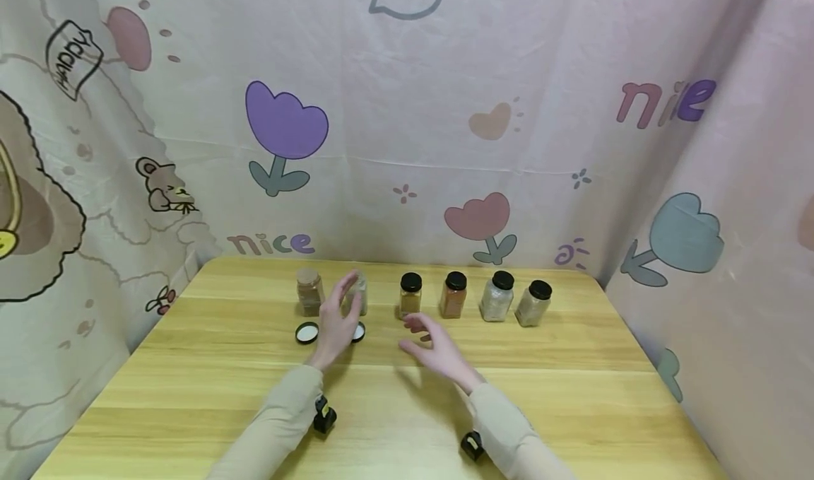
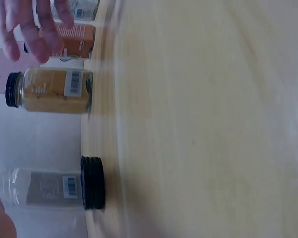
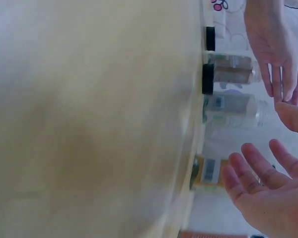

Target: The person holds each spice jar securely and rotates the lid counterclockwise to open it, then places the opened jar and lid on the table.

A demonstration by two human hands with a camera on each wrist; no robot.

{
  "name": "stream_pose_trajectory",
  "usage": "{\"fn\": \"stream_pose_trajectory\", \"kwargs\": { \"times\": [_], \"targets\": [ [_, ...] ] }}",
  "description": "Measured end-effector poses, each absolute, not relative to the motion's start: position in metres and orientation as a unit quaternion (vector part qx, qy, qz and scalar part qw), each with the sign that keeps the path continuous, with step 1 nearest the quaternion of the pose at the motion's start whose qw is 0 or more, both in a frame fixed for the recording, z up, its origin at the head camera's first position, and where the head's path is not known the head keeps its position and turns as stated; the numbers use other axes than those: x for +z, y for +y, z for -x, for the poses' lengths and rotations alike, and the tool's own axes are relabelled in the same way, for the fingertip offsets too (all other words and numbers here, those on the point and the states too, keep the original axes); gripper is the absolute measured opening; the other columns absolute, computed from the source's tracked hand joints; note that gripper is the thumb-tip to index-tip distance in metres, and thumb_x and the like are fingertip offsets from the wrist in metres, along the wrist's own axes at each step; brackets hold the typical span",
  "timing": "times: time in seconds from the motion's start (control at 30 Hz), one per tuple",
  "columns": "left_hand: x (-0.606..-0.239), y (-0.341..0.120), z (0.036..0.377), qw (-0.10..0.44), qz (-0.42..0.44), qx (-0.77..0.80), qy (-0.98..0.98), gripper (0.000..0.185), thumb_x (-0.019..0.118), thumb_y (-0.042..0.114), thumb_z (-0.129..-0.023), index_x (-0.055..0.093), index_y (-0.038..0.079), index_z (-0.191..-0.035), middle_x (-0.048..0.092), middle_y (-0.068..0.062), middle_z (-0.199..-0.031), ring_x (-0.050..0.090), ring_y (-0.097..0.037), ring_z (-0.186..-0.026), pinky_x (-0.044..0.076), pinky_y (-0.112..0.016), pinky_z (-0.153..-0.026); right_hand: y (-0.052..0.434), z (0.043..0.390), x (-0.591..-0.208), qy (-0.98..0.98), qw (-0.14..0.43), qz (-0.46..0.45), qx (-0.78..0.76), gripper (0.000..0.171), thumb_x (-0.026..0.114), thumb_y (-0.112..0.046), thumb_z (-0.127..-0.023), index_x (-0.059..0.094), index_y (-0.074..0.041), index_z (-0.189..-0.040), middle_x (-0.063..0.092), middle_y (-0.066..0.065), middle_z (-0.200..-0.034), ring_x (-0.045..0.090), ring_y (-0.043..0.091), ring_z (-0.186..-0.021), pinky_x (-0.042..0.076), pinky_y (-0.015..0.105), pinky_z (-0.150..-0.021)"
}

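Six spice jars stand in a row at the back of the wooden table [image 1: 407, 423]. The two leftmost have no caps: a brown-filled jar [image 1: 309, 291] [image 3: 233, 69] and a pale jar [image 1: 357, 290] [image 2: 39, 188] [image 3: 233, 109]. A black lid [image 1: 307, 333] [image 3: 210, 38] lies in front of the first and another lid [image 1: 359, 331] [image 2: 93, 183] in front of the second. My left hand [image 1: 340, 310] [image 3: 278, 49] hovers in front of the pale jar with straight fingers, holding nothing. My right hand [image 1: 422, 338] [image 3: 260, 191] [image 2: 35, 25] floats open just before the yellow capped jar [image 1: 410, 295] [image 2: 49, 90].
Further right stand an orange jar [image 1: 453, 295] [image 2: 72, 39] and two grey-filled jars [image 1: 497, 296] [image 1: 533, 303], all with black caps. A patterned curtain [image 1: 407, 112] closes in the table at the back and both sides. Bare wood stretches from the jars to the near edge.
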State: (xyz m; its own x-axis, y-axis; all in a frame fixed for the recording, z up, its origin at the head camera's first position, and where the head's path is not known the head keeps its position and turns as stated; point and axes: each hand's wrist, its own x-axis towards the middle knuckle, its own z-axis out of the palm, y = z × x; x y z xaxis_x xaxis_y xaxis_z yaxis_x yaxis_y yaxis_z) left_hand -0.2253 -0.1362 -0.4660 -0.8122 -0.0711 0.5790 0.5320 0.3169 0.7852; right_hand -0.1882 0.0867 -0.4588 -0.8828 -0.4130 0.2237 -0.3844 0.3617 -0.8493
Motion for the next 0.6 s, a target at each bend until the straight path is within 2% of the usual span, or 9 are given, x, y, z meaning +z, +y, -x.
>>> {"fn": "stream_pose_trajectory", "kwargs": {
  "times": [0.23,0.33,0.5,0.6],
  "targets": [
    [-0.466,-0.126,0.223,0.234,0.172,-0.561,-0.775,0.050,0.058,0.008,-0.102,0.043,0.001,-0.148,0.050,-0.021,-0.151,0.048,-0.037,-0.141,0.037,-0.051,-0.120,0.117,0.178,-0.466,0.822,0.014,0.234,-0.519,0.046,0.067,-0.016,-0.097,0.052,0.004,-0.136,0.059,0.030,-0.133,0.056,0.047,-0.122,0.052,0.057,-0.103],
    [-0.465,-0.120,0.222,0.219,0.179,-0.569,-0.773,0.053,0.058,0.010,-0.102,0.040,0.000,-0.150,0.047,-0.022,-0.153,0.046,-0.037,-0.142,0.036,-0.051,-0.121,0.126,0.178,-0.467,0.821,0.005,0.230,-0.523,0.044,0.066,-0.014,-0.097,0.052,0.005,-0.134,0.059,0.030,-0.132,0.056,0.048,-0.121,0.056,0.048,-0.101],
    [-0.461,-0.111,0.221,0.145,0.181,-0.566,-0.791,0.058,0.059,0.017,-0.102,0.035,-0.001,-0.152,0.040,-0.022,-0.158,0.039,-0.038,-0.147,0.030,-0.052,-0.124,0.137,0.180,-0.461,0.817,-0.014,0.210,-0.538,0.039,0.066,-0.012,-0.097,0.055,0.001,-0.132,0.061,0.029,-0.130,0.056,0.048,-0.119,0.056,0.027,-0.095],
    [-0.460,-0.105,0.222,0.102,0.177,-0.557,-0.805,0.062,0.060,0.018,-0.102,0.031,-0.001,-0.154,0.035,-0.022,-0.160,0.035,-0.040,-0.149,0.028,-0.054,-0.125,0.140,0.182,-0.458,0.812,-0.020,0.207,-0.545,0.039,0.065,-0.011,-0.097,0.054,0.000,-0.133,0.060,0.030,-0.131,0.056,0.049,-0.120,0.055,0.024,-0.094]
  ]
}}
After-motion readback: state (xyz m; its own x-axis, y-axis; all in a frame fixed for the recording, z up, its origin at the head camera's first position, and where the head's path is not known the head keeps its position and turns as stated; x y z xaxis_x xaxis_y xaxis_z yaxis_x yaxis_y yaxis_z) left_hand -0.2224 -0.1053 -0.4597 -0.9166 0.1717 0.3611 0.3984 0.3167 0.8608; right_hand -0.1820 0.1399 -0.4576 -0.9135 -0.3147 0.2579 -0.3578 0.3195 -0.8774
